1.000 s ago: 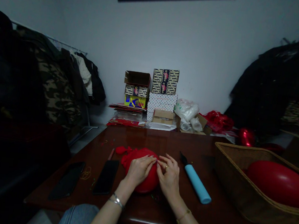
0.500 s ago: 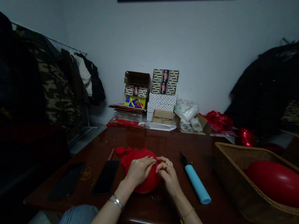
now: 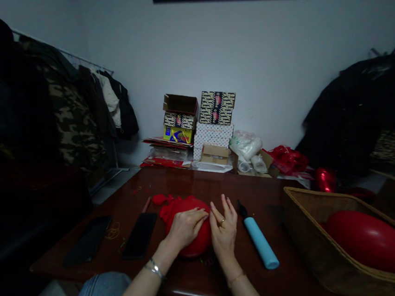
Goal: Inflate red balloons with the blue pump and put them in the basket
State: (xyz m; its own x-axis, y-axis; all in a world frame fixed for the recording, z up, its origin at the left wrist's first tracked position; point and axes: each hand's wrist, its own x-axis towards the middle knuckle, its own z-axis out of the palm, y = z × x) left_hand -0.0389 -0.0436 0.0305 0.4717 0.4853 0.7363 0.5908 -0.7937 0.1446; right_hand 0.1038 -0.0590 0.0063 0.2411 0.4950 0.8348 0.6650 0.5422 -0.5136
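A round red balloon (image 3: 197, 246), partly inflated, rests on the table in front of me. My left hand (image 3: 186, 226) lies over it, thumb and fingers pinched together at its right upper side, seemingly on the neck, which the fingers hide. Close to that pinch, my right hand (image 3: 224, 222) has its fingers stretched out and apart, the thumb side near the left fingertips. Limp red balloons (image 3: 164, 207) lie bunched just beyond and left of the round one. Right of my right hand is a light blue hand pump (image 3: 261, 243) with a black nozzle.
A wicker basket (image 3: 300, 237) with a large red balloon (image 3: 366, 238) stands at the right. On the left lie a black phone (image 3: 139, 235), another dark flat object (image 3: 89, 240) and yellow rubber bands (image 3: 113, 230). Boxes (image 3: 217, 108) are stacked beyond the table's far edge.
My right hand has opened from curled fingers near the pinch to stretched, spread fingers, tilting upward. The left hand stays pinched in place on the balloon.
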